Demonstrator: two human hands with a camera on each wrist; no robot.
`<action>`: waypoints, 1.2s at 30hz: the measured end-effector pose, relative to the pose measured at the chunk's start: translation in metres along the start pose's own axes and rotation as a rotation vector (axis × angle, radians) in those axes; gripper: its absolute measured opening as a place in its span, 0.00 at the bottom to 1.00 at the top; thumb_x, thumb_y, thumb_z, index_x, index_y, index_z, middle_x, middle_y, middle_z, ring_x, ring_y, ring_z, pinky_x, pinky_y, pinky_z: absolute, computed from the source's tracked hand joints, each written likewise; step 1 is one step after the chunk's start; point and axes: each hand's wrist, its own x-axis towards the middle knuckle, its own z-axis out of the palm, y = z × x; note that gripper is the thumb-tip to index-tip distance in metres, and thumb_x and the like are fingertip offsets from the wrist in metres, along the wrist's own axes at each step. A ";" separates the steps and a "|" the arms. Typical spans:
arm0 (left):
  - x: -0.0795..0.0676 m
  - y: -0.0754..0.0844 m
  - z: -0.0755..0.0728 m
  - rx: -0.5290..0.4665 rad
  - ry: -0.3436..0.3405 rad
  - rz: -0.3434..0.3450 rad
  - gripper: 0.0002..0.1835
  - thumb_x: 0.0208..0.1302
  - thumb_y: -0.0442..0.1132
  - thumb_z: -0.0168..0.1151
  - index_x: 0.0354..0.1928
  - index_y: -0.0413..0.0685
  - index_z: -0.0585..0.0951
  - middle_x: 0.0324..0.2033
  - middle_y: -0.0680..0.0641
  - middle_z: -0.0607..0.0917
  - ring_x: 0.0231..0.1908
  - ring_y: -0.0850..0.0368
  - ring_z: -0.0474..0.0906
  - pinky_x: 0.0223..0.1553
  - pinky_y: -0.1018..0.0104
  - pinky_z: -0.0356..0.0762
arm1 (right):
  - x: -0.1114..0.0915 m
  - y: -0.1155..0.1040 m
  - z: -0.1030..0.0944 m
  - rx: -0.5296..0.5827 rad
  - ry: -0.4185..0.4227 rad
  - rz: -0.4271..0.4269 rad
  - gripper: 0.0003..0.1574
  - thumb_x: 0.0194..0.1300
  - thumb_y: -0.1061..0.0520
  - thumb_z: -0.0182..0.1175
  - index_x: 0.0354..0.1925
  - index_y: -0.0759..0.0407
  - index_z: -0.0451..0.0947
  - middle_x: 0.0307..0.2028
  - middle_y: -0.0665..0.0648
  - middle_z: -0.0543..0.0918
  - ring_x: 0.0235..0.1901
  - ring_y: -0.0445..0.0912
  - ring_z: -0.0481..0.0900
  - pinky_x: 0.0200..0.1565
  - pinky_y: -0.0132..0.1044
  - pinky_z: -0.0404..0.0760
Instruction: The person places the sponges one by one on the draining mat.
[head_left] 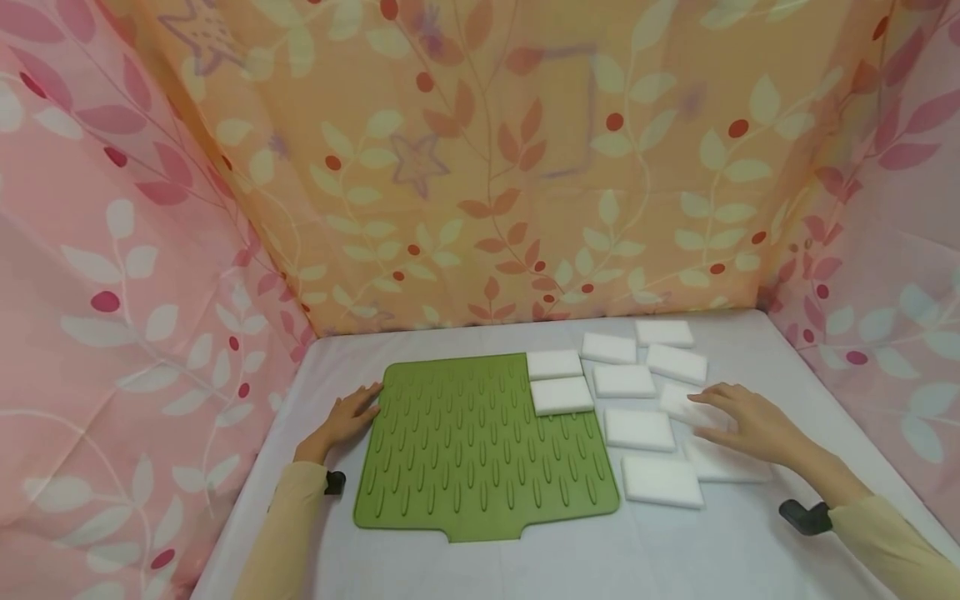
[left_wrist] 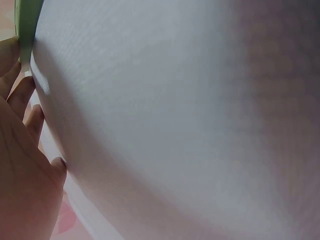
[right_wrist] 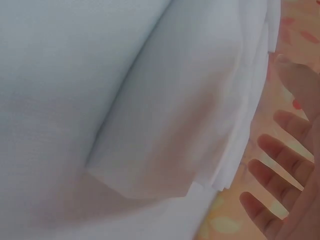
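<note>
A green silicone mat [head_left: 472, 450] with raised oval ridges lies flat on the table. My left hand [head_left: 348, 419] rests beside its upper left edge, fingertips touching it; the left wrist view shows the thumb and fingers [left_wrist: 22, 95] by the green rim. Two white sponges [head_left: 561, 396] lie one behind the other at the mat's upper right corner. My right hand [head_left: 752, 423] hovers with spread fingers over the loose white sponges to the right, partly hiding one sponge [head_left: 678, 402] and another sponge [head_left: 727, 462]. In the right wrist view its fingers [right_wrist: 282, 155] are apart, holding nothing.
Several more white sponges, among them a near one [head_left: 662, 481] and a far one [head_left: 664, 333], lie scattered right of the mat. A white cloth [head_left: 577, 562] covers the table. Patterned fabric walls [head_left: 487, 167] stand behind and at both sides.
</note>
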 end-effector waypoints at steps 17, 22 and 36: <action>0.001 -0.005 0.001 0.003 0.002 0.009 0.29 0.70 0.44 0.48 0.69 0.42 0.60 0.67 0.36 0.61 0.67 0.34 0.50 0.61 0.29 0.35 | -0.032 -0.001 -0.005 0.005 0.013 0.050 0.33 0.47 0.41 0.71 0.49 0.56 0.79 0.44 0.58 0.80 0.44 0.56 0.76 0.41 0.58 0.75; 0.002 -0.005 0.000 -0.008 -0.011 0.009 0.29 0.70 0.44 0.49 0.69 0.42 0.59 0.67 0.36 0.60 0.68 0.34 0.49 0.61 0.29 0.34 | -0.042 -0.003 -0.004 0.011 -0.019 0.103 0.34 0.47 0.39 0.69 0.50 0.54 0.79 0.45 0.59 0.79 0.45 0.57 0.76 0.40 0.59 0.76; 0.003 -0.007 0.001 -0.007 -0.021 -0.002 0.29 0.70 0.44 0.48 0.69 0.43 0.59 0.67 0.37 0.60 0.68 0.35 0.48 0.61 0.30 0.33 | -0.060 0.001 0.001 0.007 -0.056 0.116 0.42 0.43 0.34 0.70 0.53 0.54 0.77 0.46 0.59 0.78 0.45 0.57 0.75 0.39 0.58 0.77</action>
